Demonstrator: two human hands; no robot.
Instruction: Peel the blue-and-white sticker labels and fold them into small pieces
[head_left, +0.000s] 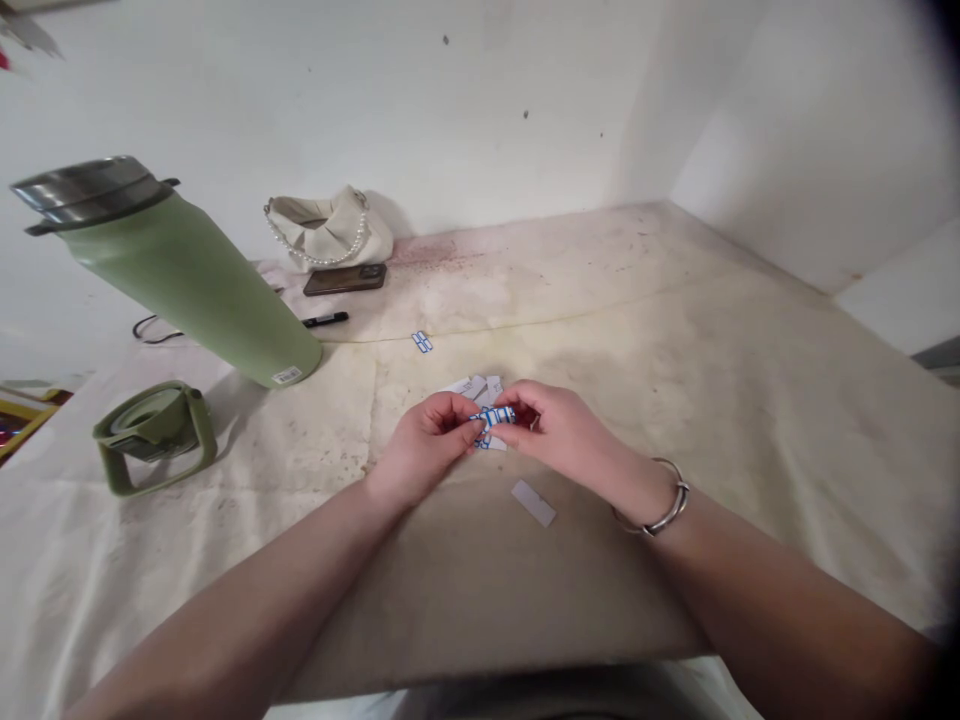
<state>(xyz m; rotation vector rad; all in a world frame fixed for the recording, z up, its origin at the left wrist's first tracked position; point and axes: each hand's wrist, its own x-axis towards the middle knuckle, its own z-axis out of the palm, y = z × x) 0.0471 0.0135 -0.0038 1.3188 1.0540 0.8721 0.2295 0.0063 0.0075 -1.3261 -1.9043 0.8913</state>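
Note:
Between my two hands is a small blue-and-white label sheet (498, 416), curved a little and pinched at both ends. My left hand (431, 440) grips its left end between thumb and fingers. At the other end, my right hand (559, 430), with a silver bangle on the wrist, is closed on it too. Several small white paper pieces (474, 386) lie in a loose pile just behind and under the fingers, partly hidden. A single white paper strip (534, 503) rests nearer to me, below my right hand. Farther back lies a blue-bordered label piece (421, 342).
A tall green bottle (195, 280) stands at the left, with its green handled lid (155, 437) on the cloth-covered table (750, 400) in front. Behind are a black pen (327, 320), a phone (345, 280) and a white handbag (330, 230) against the wall.

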